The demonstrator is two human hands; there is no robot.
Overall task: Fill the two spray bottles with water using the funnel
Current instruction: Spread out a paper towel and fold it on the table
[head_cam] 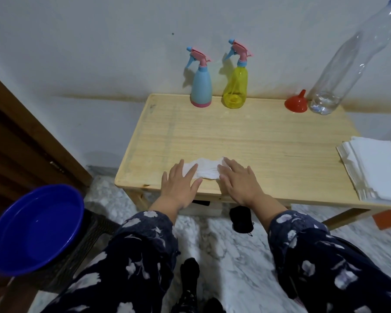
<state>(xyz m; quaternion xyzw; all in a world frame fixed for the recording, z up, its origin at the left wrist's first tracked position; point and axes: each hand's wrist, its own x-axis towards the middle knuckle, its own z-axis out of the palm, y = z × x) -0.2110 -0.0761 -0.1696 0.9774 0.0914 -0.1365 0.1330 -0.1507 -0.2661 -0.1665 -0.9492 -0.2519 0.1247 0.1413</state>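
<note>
Standing capped: blue spray bottle (201,86), yellow spray bottle (234,86).

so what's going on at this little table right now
A person sits at a small wooden table with both hands flat on a crumpled white tissue near the front edge: left hand, right hand. It looks like wiping or smoothing. At the back stand a blue spray bottle and a yellow spray bottle, both capped. The red funnel lies mouth-down beside a tall clear bottle with a little water left. Nobody is pouring now.
</note>
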